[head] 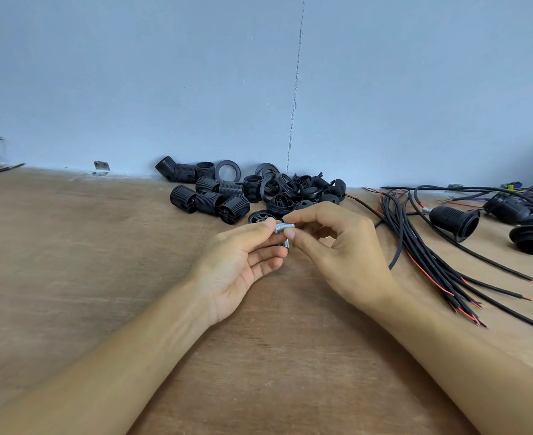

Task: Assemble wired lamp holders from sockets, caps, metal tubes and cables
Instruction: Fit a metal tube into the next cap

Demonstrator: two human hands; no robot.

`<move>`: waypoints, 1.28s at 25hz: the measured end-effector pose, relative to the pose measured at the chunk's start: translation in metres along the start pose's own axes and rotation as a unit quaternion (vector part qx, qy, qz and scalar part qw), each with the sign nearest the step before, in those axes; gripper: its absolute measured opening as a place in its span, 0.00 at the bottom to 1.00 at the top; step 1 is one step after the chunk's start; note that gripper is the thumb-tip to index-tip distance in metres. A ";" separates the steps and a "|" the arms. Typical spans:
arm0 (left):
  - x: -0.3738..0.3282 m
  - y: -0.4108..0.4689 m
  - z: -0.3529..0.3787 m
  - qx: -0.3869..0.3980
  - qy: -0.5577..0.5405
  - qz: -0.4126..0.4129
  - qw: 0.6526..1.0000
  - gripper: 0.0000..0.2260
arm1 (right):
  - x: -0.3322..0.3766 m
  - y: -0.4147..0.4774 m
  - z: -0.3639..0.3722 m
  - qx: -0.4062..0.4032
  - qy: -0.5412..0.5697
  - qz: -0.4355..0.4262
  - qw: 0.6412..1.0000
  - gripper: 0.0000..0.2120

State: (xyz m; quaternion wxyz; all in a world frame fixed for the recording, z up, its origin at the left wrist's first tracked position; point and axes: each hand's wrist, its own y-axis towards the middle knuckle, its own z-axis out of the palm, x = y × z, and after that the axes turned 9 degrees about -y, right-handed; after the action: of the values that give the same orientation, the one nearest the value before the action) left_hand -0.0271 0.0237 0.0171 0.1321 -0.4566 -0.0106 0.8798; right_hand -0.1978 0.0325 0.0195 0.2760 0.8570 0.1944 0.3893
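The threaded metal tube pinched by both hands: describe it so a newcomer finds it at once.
On the wooden table, in front of the pile of black sockets, the left hand and right hand meet. The threaded metal tube lies crosswise between their fingertips: shiny silver among black parts, and higher than the second tube just beneath.

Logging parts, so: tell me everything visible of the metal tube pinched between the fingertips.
The metal tube is short, silvery and ribbed with thread, shiny like steel. It lies roughly level, held above the wooden table. The left hand pinches its left end, the right hand its right end. Its bore is hidden.
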 end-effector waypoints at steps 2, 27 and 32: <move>0.000 0.000 0.000 0.002 0.001 0.003 1.000 0.05 | 0.000 0.000 0.000 0.001 0.000 -0.002 1.000 0.08; 0.001 0.004 -0.006 0.002 -0.007 0.017 1.000 0.09 | 0.000 0.000 0.001 0.034 -0.022 0.006 0.999 0.05; 0.001 0.004 -0.006 0.005 -0.009 0.013 1.000 0.09 | -0.003 0.000 0.000 0.033 -0.005 0.039 0.999 0.08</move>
State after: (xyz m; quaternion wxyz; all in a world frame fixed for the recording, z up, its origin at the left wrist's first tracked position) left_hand -0.0241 0.0199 0.0122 0.1226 -0.4485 -0.0012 0.8853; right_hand -0.1991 0.0313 0.0175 0.2333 0.8746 0.1722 0.3885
